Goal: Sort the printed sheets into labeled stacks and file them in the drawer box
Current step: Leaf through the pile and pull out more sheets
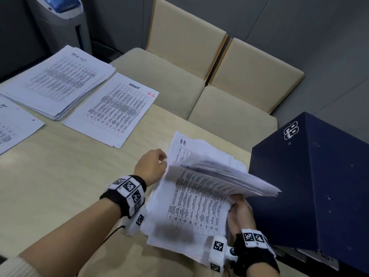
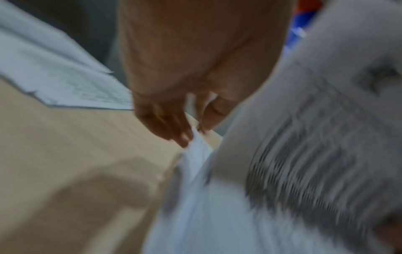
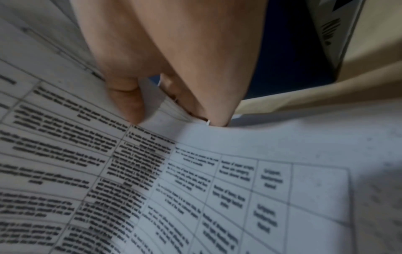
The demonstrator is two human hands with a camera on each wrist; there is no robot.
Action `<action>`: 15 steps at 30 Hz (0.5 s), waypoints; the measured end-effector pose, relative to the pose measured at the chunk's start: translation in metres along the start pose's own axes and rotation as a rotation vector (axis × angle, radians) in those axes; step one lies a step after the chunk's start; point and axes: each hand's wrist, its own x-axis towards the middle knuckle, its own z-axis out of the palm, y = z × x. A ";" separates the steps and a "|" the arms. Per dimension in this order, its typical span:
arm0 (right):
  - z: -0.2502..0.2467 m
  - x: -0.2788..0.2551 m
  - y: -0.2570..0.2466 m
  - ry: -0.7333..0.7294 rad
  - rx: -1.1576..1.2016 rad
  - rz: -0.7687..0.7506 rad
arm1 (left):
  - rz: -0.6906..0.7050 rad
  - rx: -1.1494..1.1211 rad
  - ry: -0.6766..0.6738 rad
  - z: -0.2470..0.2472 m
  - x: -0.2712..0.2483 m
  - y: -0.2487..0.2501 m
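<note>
While the right hand (image 1: 240, 213) grips the near-right edge of the H-R stack (image 1: 201, 188), thumb on top and pages fanned upward, the left hand (image 1: 152, 166) pinches a sheet corner at its left edge. Just right stands the dark blue drawer box (image 1: 319, 176). Far left on the table (image 1: 69, 176) lie the ADMIN stack (image 1: 113, 108) and a thicker stack (image 1: 60, 82).

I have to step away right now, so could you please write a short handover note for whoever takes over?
Left hand pinches a sheet edge of the H-R pile. Right hand grips a lifted bundle of that pile at its right side.
The pile sits beside the dark blue drawer box.
Done: the ADMIN stack and the TASK LIST stack lie labeled on the table.
Left: tidy H-R, then file all the stacks.
</note>
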 end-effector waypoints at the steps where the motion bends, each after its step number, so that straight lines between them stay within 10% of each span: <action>1: -0.001 0.002 0.000 0.016 -0.002 0.013 | -0.038 0.092 0.039 0.003 0.000 -0.002; 15: -0.018 0.018 -0.001 0.016 0.045 -0.027 | 0.320 0.027 -0.185 0.006 0.002 -0.001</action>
